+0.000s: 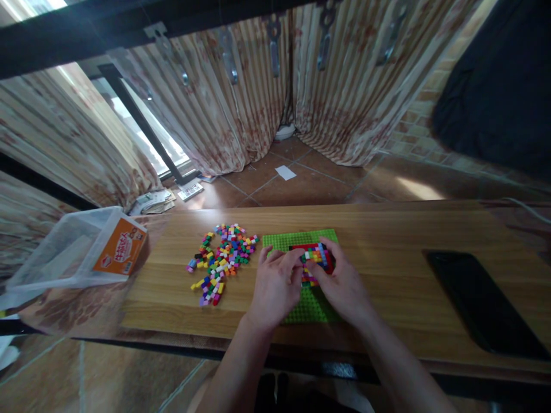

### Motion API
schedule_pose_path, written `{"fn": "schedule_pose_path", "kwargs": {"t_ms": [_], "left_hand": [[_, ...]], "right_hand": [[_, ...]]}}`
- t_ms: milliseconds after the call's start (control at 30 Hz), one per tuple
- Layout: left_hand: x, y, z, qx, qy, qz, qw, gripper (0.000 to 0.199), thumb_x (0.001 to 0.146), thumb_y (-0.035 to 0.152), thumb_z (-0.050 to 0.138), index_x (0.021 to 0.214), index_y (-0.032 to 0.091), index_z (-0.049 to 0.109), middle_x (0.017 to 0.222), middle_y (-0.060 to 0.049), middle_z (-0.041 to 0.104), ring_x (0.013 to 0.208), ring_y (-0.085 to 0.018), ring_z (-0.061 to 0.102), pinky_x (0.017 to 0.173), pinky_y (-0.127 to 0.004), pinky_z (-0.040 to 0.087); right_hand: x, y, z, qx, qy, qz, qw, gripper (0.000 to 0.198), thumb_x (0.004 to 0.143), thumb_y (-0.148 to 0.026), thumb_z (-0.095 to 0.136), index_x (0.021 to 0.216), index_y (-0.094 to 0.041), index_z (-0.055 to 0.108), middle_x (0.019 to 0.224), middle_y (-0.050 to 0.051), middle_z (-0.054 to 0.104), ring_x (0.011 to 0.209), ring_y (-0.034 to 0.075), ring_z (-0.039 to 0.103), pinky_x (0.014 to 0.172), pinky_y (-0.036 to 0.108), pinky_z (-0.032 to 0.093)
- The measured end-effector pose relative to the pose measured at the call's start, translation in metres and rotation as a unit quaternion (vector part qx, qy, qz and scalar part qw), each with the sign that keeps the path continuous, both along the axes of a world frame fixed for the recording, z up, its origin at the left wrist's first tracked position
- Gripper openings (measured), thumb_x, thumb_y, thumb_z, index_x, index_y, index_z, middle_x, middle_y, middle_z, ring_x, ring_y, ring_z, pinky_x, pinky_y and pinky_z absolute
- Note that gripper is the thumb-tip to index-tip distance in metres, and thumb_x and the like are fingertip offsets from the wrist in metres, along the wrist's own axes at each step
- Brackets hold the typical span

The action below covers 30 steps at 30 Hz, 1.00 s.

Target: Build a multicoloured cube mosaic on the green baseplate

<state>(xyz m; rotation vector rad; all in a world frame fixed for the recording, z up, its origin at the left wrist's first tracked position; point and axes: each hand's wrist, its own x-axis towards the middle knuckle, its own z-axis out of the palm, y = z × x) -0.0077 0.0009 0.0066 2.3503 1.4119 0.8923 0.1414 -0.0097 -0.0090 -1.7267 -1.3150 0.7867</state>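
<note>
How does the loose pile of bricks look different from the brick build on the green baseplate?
The loose bricks lie scattered on the wooden tabletop, while the brick build is packed tightly together over the green baseplate. No hand touches the loose bricks; the left hand and right hand are at the brick build. Both are multicoloured.

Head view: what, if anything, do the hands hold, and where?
The right hand holds the brick build by its right side; I cannot tell whether the left hand, at its left side, also grips.
</note>
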Motion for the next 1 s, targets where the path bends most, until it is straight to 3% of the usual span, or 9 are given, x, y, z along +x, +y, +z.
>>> {"fn": "schedule_pose_path", "kwargs": {"t_ms": [467,900,1000], "left_hand": [[0.001,-0.001,-0.004,-0.013,0.006,-0.002,1.000,0.026,0.090,0.013,0.056,0.114,0.023,0.062,0.093,-0.002,0.076,0.089,-0.021,0.065,0.099,-0.045,0.041],[0.003,-0.003,-0.001,-0.035,-0.008,-0.003,0.999,0.029,0.090,0.014,0.055,0.116,0.023,0.062,0.094,-0.003,0.075,0.086,-0.021,0.063,0.093,-0.042,0.044],[0.002,-0.003,-0.002,-0.049,-0.009,-0.005,0.999,0.027,0.090,0.016,0.055,0.116,0.023,0.061,0.094,-0.002,0.075,0.088,-0.021,0.064,0.097,-0.043,0.042]], "right_hand": [[-0.002,0.001,-0.005,0.009,-0.025,-0.003,1.000,0.060,0.079,-0.042,0.058,0.134,-0.020,0.053,0.131,0.014,0.062,0.119,0.031,0.060,0.104,0.052,0.044],[-0.001,-0.001,-0.009,0.003,-0.052,0.018,0.999,0.069,0.084,-0.053,0.049,0.141,-0.015,0.046,0.136,0.019,0.058,0.123,0.033,0.056,0.104,0.055,0.042],[0.007,-0.003,-0.009,-0.026,-0.060,0.031,0.997,0.073,0.083,-0.061,0.051,0.141,-0.017,0.047,0.135,0.018,0.059,0.120,0.034,0.059,0.103,0.055,0.044]]}}
